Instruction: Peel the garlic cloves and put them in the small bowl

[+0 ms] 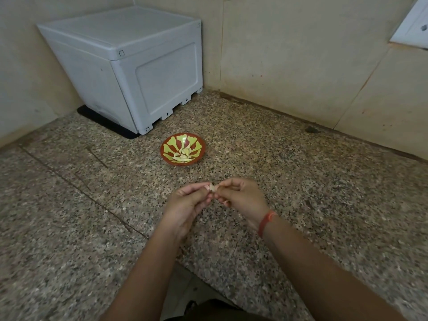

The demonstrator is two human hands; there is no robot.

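Speckled granite counter [301, 181], tiled corner behind. Mid-counter, small bowl [170, 144] with peeled cloves [185, 152] inside. Risk: garlic clove [213, 187] popping free and dropping short of bowl, from squeezing slick skin. Near side of bowl: left hand [187, 202] and right hand [240, 195], fingers curled, pinching that clove together.

No legible text, label, brand, number or sign anywhere in view. Small dark marks above the base notches of the grey plastic box [157, 77]: too small to read.
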